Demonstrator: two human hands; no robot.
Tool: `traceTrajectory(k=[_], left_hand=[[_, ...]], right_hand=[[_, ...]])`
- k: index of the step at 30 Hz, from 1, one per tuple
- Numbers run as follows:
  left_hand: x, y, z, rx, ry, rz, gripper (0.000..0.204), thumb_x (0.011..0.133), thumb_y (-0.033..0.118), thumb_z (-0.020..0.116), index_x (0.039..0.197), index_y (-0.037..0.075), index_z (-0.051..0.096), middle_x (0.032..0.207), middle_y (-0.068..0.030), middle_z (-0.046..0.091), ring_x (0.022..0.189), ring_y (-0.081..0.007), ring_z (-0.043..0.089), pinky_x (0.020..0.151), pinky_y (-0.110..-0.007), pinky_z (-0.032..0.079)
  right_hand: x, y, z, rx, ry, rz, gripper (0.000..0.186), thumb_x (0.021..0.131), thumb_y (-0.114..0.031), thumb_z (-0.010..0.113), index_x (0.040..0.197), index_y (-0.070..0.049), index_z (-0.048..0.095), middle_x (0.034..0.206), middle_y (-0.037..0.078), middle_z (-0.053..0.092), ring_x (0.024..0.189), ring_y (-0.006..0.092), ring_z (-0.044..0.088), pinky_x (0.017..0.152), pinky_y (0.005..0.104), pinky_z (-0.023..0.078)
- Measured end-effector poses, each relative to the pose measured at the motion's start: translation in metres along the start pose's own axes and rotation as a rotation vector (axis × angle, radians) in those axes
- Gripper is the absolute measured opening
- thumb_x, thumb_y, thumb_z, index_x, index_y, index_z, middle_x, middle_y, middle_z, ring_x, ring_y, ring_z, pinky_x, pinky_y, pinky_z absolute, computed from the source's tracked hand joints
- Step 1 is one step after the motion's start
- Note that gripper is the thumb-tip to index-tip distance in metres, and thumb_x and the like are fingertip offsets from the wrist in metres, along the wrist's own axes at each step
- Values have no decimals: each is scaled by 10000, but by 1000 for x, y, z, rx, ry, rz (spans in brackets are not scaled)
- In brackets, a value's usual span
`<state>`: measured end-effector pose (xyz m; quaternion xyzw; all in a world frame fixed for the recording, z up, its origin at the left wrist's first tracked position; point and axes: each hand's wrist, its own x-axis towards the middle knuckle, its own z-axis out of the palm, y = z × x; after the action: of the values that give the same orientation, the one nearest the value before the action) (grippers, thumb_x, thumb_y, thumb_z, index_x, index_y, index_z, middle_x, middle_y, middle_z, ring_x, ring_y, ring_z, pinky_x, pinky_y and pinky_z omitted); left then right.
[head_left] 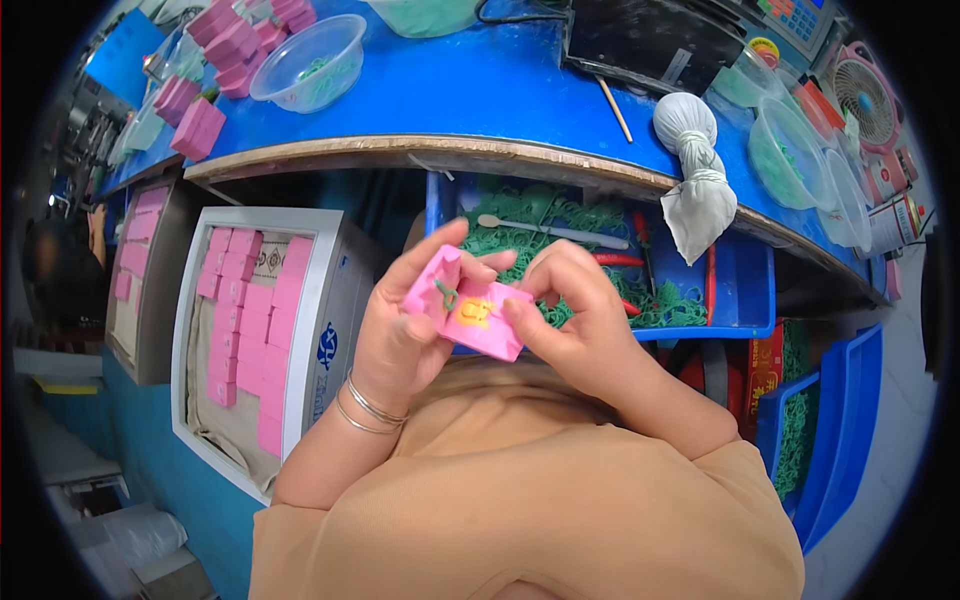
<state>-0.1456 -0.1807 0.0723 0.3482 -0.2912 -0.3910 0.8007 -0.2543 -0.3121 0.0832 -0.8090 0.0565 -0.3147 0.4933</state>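
A pink rubber mold (495,338) is spread partly open between my hands, above the front of my tan top. One inner face has a yellow patterned patch, and a small green piece (446,293) sits at the fold. My left hand (395,325) grips the left half of the mold, fingers curled behind it and thumb at its near side. My right hand (580,300) pinches the right end with thumb and forefinger. Just beyond the hands, a blue drawer tray (762,290) holds tangled green wax pieces (560,215), a pale stick (550,231) and red-handled tools (711,285).
A white-framed box (190,330) with stacked pink molds (262,340) stands at left. On the blue bench (430,100) are clear bowls (310,75), more pink molds (225,45), a tied white cloth bag (690,150) and a black machine (650,45). A pink fan (865,95) is far right.
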Motion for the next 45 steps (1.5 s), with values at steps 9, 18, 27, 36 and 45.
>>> traceTrajectory(k=[9,18,27,36,45], left_hand=[[2,4,8,-314,239,-442,571,886,516,271,754,17,517,676,-107,537,607,-203,512,592,-319,443],[-3,-3,17,-100,300,-522,360,873,326,297,920,38,507,691,-99,526,518,-200,506,507,-373,493],[-9,-6,2,-46,207,-455,394,926,390,341,931,22,481,742,-119,572,573,-168,564,547,-330,516],[-11,3,22,246,204,-161,171,837,-14,576,1001,-26,527,903,-110,622,789,-142,619,738,-248,498],[-11,2,11,999,137,317,176,743,-58,633,898,-2,570,834,-90,608,738,-168,588,633,-274,483]], right_hand=[[0,-18,-7,18,-327,30,241,734,-196,693,643,-55,520,594,63,490,524,214,498,478,300,397],[25,-4,-15,34,-368,38,186,730,-53,675,913,-60,641,841,54,523,834,206,506,736,301,416],[27,1,-27,681,-366,263,66,768,-9,647,778,-15,582,888,53,526,845,135,498,760,268,409],[-4,13,2,385,-17,69,96,778,-44,642,798,-25,550,829,60,533,741,127,507,643,249,408],[1,1,2,-54,-33,-176,56,717,-45,632,742,-30,584,680,69,559,687,236,532,622,341,414]])
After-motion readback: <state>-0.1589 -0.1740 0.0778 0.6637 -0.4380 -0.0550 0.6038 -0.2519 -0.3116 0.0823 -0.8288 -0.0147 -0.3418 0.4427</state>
